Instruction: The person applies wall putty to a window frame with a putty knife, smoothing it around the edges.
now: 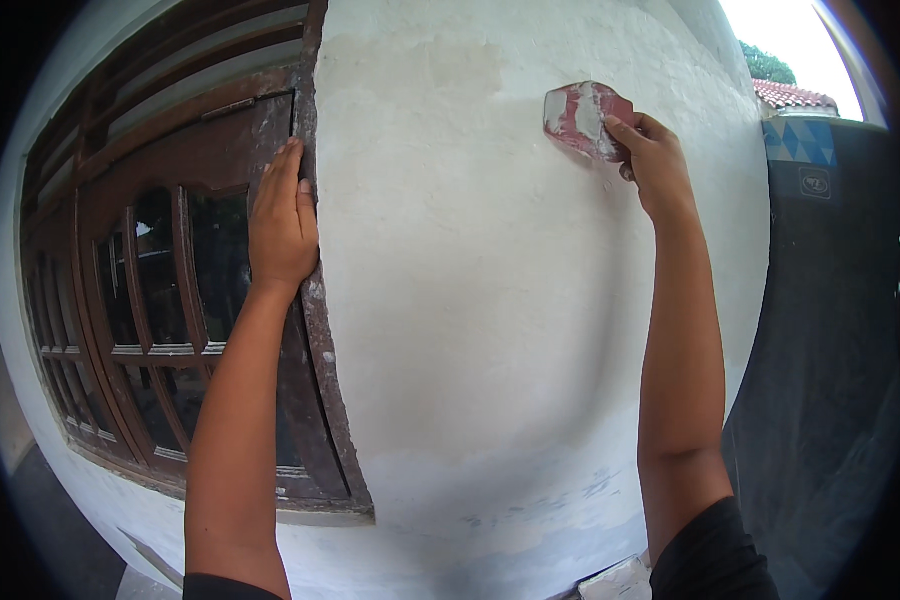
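My right hand (658, 165) grips a red putty spreader (568, 125) smeared with white putty, raised at the upper right in front of the white wall (460, 270). Its blade lies against or very near the wall; I cannot tell whether they touch. At the left, my left hand (284, 230) rests on the brown wooden window frame (332, 400), fingers stretched upward and nothing held. The wall's surface is patchy, with off-white areas around the spreader and bluish, scuffed marks lower down.
Left of the wall is a brown wooden window (150, 290) with dark glass panes and slats above. A tall dark panel (820, 330) with a blue-and-white patterned top stands at the right. A whitish, stained object (618, 582) lies at the bottom edge. Beyond, a tiled roof (792, 95) shows.
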Demonstrator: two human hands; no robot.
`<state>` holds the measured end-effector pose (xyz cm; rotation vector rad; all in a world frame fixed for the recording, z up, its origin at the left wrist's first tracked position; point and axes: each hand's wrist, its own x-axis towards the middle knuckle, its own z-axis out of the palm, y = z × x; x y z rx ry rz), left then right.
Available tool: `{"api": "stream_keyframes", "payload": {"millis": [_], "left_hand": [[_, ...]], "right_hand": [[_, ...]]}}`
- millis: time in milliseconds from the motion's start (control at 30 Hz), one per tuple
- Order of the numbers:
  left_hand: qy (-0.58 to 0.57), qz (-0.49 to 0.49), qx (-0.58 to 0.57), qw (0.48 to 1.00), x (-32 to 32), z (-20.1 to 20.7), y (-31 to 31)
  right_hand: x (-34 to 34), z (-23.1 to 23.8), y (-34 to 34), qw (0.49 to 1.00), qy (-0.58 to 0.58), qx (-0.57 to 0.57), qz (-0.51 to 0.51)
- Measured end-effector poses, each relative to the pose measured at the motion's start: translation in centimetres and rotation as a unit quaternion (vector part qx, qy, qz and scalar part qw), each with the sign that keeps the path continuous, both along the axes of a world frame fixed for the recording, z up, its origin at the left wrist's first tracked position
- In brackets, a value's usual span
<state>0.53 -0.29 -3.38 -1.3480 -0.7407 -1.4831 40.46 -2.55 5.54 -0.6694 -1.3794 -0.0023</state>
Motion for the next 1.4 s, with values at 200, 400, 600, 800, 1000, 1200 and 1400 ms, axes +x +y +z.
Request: {"api": "stream_keyframes", "payload": {"millis": [200,400,600,800,1000,1200,1400], "left_hand": [[-0.011,-0.002,-0.014,1.0,0.0,-0.3,-0.2],[-0.001,-0.006,-0.01,1.0,-0.3,-0.2,-0.2],[-0.008,-0.004,-0.013,1.0,0.1,-0.1,0.0],[-0.003,-0.003,-0.018,1.0,-0.2,-0.2,0.0],[-0.001,0.003,-0.008,1.0,0.0,-0.2,0.1],[-0.004,0.001,-0.01,1.0,-0.9,-0.5,0.4],[0.001,-0.007,-0.001,1.0,-0.4,-0.3,-0.2]], "right_hand": [[-8.9,1.5,-2.2,0.991,-0.081,0.028,0.103],[-6.3,2.7,0.5,0.997,-0.056,0.052,-0.014],[-7.3,3.3,-1.2,0.989,-0.029,0.098,0.103],[-10.7,4.5,0.6,0.993,-0.104,0.057,-0.012],[-4.4,3.8,-0.5,0.997,0.023,0.026,0.067],[-14.5,4.6,-1.8,0.989,-0.107,0.05,0.093],[-6.6,5.8,2.5,0.998,-0.049,0.05,-0.011]]}}
